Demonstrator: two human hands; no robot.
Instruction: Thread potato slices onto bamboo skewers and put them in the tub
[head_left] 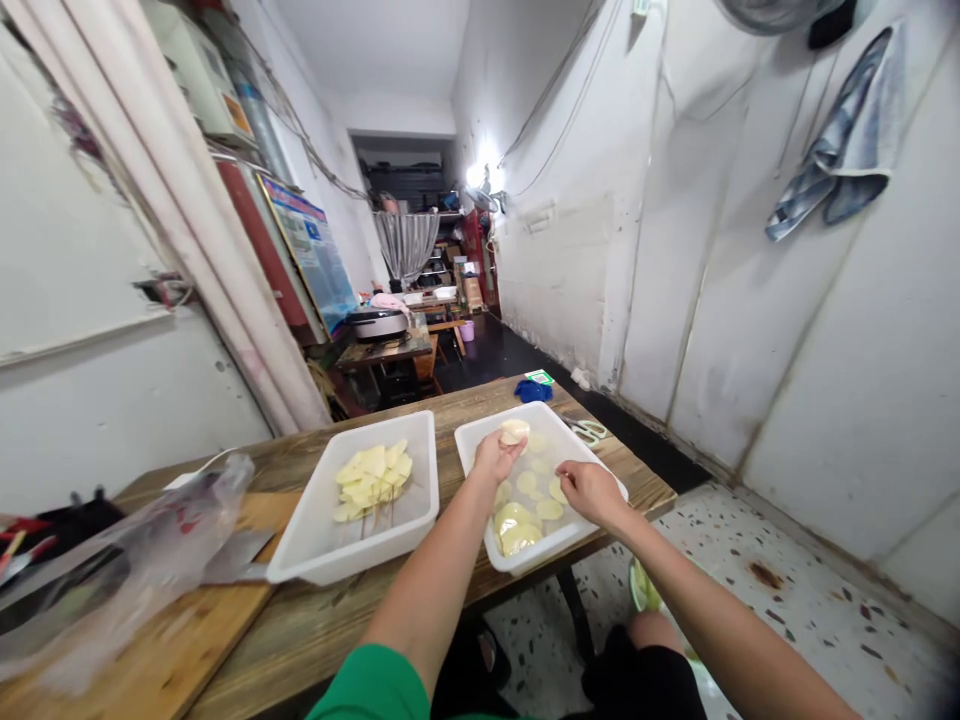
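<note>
My left hand (pixel 495 457) is closed on a pale potato slice (pixel 514 431), held over the right white tray (pixel 480 437). That tray holds several loose potato slices (pixel 519 520) in water. My right hand (pixel 590 489) hovers over the same tray with its fingers curled in a pinch; what it holds, if anything, is hidden. The left white tray (pixel 315 545) holds skewered potato slices (pixel 373 478) with thin sticks pointing toward me.
Both trays sit on a wooden table (pixel 315 630). A clear plastic bag (pixel 142 560), a cleaver (pixel 236 557) and a cutting board (pixel 150 650) lie at the left. A blue cloth (pixel 533 391) and scissors (pixel 589 432) lie at the table's far end. A white wall runs along the right.
</note>
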